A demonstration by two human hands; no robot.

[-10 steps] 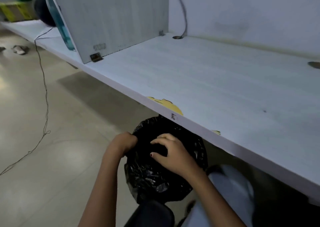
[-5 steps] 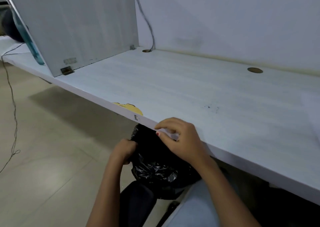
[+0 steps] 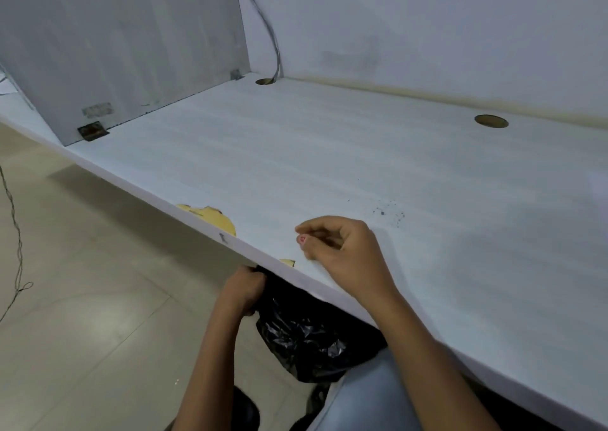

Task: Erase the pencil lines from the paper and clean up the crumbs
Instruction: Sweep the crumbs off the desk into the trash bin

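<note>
The white surface (image 3: 329, 154) carries a scatter of dark crumbs (image 3: 390, 215) just beyond the right hand (image 3: 342, 249), which I see curled, nothing visible inside it. Below the edge, the left hand (image 3: 243, 290) grips the black bag (image 3: 302, 338) by its rim.

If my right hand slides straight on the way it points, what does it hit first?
Likely just bare desk, then the upright divider panel; the crumbs lie beside the right hand, off that line.

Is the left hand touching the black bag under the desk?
Touching. The head view shows the left hand gripping the black bag by its rim, below the desk.
</note>
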